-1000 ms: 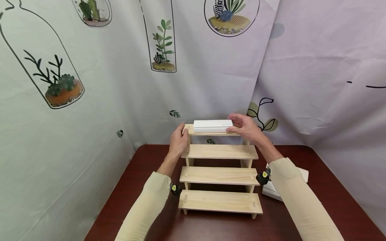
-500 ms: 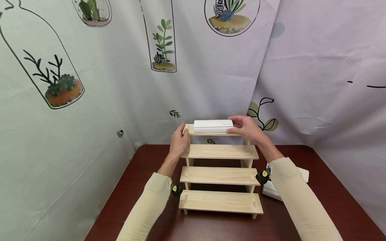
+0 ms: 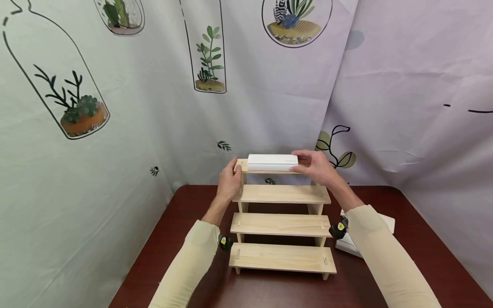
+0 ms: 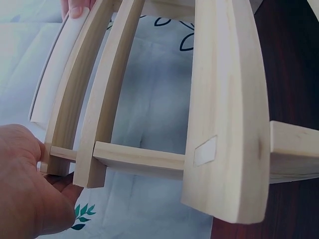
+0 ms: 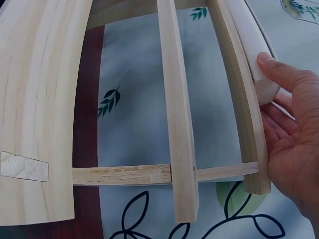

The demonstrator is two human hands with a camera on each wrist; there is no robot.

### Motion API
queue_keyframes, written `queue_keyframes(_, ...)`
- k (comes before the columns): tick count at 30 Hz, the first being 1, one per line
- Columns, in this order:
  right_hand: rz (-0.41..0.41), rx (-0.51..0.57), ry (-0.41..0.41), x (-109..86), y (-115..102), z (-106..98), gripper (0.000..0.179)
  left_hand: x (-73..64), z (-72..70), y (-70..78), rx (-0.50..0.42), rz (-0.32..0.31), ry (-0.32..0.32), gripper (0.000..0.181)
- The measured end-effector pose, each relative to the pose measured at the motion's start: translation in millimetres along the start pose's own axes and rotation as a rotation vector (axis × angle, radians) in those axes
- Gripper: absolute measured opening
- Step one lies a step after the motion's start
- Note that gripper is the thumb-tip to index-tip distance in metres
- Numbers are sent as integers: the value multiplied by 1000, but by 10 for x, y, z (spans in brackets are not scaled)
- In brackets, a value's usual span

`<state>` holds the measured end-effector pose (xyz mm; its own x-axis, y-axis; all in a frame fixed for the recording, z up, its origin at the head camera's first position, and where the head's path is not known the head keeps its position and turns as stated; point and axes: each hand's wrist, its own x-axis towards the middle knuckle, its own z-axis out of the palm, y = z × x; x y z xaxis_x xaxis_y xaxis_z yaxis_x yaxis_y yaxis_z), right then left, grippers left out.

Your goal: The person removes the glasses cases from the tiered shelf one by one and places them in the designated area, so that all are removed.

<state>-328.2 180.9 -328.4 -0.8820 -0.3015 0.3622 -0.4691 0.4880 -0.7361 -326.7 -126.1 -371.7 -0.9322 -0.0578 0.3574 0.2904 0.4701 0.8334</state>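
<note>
A pale wooden stepped stand (image 3: 281, 193) with several shelves stands in the middle of the head view. On its top shelf lies a long white case (image 3: 272, 162) with small lettering near its right end. My left hand (image 3: 229, 182) grips the left end of that shelf, its fingers (image 4: 65, 184) curled beneath the wood in the left wrist view. At the opposite side, my right hand (image 3: 319, 169) holds the case's right end. The right wrist view shows the thumb (image 5: 271, 64) on the case's front face, with the other fingers partly hidden behind it.
On the dark red table (image 3: 185, 209), a white box (image 3: 349, 247) and another white piece (image 3: 388, 222) lie right of the stand, partly covered by my right sleeve (image 3: 377, 244). A printed cloth backdrop (image 3: 254, 115) hangs close behind the stand.
My right hand has lowered slightly at the case's right end. The left hand, the case and the stand keep practically the same places.
</note>
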Motion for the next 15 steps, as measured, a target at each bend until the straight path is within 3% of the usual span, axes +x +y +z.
queue_keyframes(15,-22,140,26,-145,-27,-57,53,10,10,-14,23,-8,-1,53)
